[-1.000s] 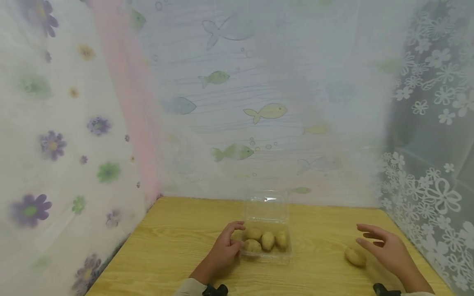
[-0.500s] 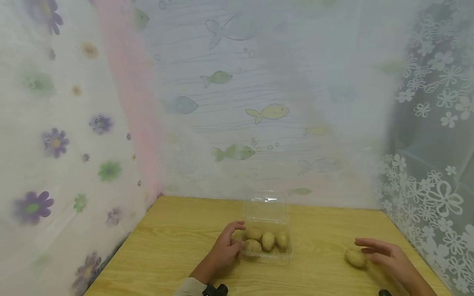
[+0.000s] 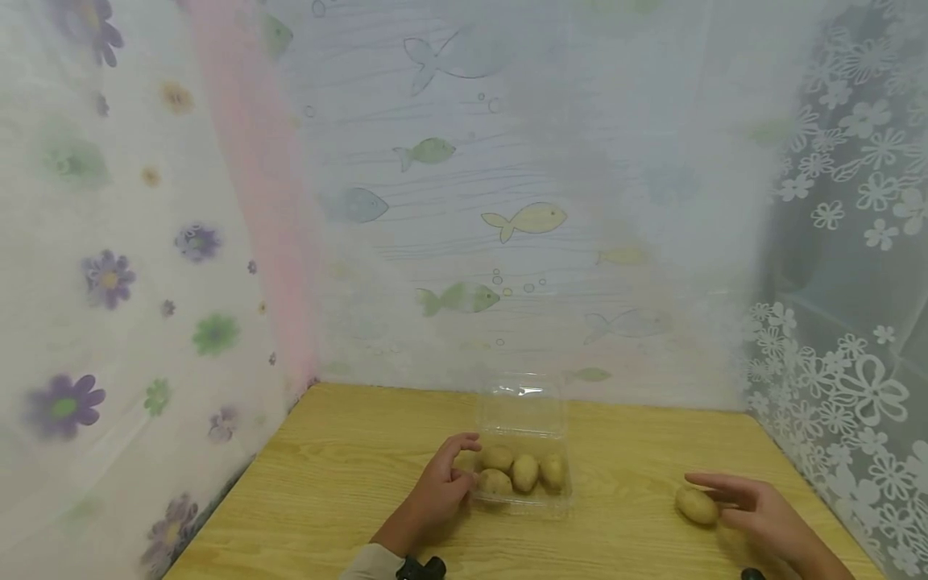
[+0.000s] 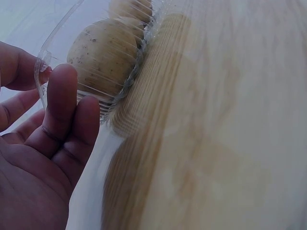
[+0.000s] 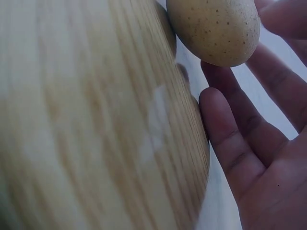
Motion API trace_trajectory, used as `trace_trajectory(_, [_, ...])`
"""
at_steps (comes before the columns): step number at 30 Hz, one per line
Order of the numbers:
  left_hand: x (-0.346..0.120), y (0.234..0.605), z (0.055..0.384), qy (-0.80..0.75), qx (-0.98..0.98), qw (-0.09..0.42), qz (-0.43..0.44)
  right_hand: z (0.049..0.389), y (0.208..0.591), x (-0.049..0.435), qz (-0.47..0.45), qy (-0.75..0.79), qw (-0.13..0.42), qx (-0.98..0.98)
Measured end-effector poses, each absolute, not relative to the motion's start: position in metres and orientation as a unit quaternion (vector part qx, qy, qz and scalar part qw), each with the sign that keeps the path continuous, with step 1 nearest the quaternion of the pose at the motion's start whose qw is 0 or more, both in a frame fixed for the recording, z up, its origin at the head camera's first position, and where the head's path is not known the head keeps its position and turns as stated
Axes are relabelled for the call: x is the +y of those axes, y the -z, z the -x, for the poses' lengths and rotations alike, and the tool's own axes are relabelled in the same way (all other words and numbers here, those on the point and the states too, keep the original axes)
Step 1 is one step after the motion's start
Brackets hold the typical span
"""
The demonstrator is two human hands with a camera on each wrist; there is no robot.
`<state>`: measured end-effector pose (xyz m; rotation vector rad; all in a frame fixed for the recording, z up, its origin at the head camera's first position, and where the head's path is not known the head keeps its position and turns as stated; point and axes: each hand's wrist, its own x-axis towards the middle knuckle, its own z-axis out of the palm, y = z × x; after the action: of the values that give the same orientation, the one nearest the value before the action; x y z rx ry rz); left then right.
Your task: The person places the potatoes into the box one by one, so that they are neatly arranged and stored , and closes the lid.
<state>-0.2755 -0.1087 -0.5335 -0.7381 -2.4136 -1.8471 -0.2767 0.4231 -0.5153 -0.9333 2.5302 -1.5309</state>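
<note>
While a fish-printed curtain point(image 3: 674, 234) fills the back of the space, a flowered sheet point(image 3: 145, 266) hangs along the left, and I see a yellow wooden table point(image 3: 348, 459) spread out below them. On it sits a clear plastic box point(image 3: 518, 507), its lid point(image 3: 522, 412) raised at the back. At the box's left side is the person's left hand point(image 3: 440, 481), fingers loosely bent, thumb and forefinger apart, fingertips touching the plastic edge. Well over to the right, the right hand point(image 3: 761, 511) rests low, its fingers spread and gently curved about a loose potato point(image 3: 697, 505), forefinger reaching over the far side, not closed tight. That potato lies on the wood, well apart from the box. Four more potatoes point(image 3: 525, 473) sit together inside the box, their skins finely speckled.
</note>
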Motion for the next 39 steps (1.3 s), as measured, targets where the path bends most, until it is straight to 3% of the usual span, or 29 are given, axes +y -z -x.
trace_trajectory(18, [-0.108,0.534,0.276,0.596,-0.768,0.007,0.232,0.280,0.516,0.426,0.273,0.492,0.081,0.822])
trace_trajectory(29, [-0.108,0.534,0.277,0.591,-0.772,0.009,0.234,0.279,0.513,0.418,0.272,0.471,0.060,0.837])
trace_trajectory(39, [-0.109,0.535,0.277,0.589,-0.773,0.011,0.235,0.275,0.509,0.409,0.206,0.435,0.065,0.874])
